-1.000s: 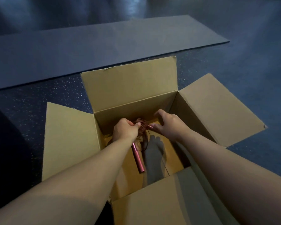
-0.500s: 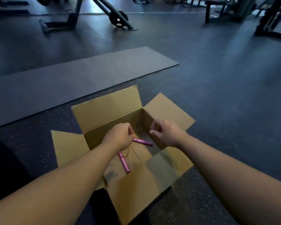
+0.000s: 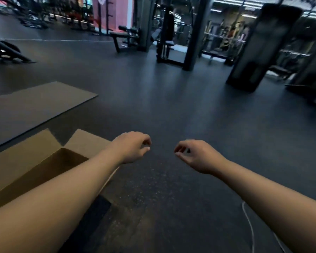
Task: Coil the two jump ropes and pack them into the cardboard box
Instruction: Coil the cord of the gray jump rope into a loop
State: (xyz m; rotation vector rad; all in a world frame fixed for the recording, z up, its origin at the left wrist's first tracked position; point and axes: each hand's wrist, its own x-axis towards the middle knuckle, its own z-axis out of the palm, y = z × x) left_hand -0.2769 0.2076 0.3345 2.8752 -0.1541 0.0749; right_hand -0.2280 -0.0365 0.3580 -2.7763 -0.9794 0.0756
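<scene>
The open cardboard box (image 3: 22, 157) sits at the lower left on the dark floor, its inside mostly hidden by my left forearm. The pink-handled rope is out of sight. A thin white rope (image 3: 250, 229) lies on the floor at the lower right, partly under my right forearm. My left hand (image 3: 133, 147) hovers over the floor just right of the box, fingers loosely curled and holding nothing. My right hand (image 3: 195, 156) hangs level with it further right, also loosely curled and empty.
A grey exercise mat (image 3: 35, 105) lies beyond the box on the left. Gym machines (image 3: 170, 42), a bench (image 3: 124, 37) and a large dark punching bag (image 3: 263, 48) stand at the back. Speckled dark floor stretches ahead.
Both hands have let go of the pink-handled rope and come out of the box to the right. My view has lifted and swung right, so the box now lies at the lower left.
</scene>
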